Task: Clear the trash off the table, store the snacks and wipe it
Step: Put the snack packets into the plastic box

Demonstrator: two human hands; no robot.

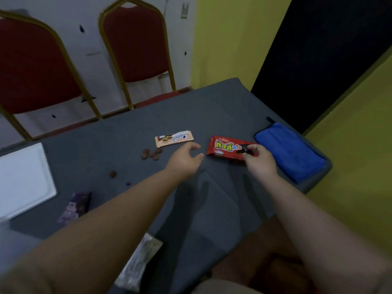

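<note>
A person is leaning over a grey-covered table (131, 128), both bare arms stretched forward. Nearest the table's front edge a silvery wrapper (139, 264) is lying, and a purple packet (75, 206) further left beside a white tray (23, 177). Ahead, the right hand (257, 159) is pinching the right end of a red snack pack (230, 149), fingertips closed on it, while the left hand (186, 158) is hovering half open and empty just left of that pack. The pack's long axis is running left to right across both hands, so the right hand looks better placed to lift it. Loose brown biscuits (151, 154) and an orange wrapper (174, 138) are lying beyond the left hand. A blue cloth (290, 151) is waiting at the right edge.
</note>
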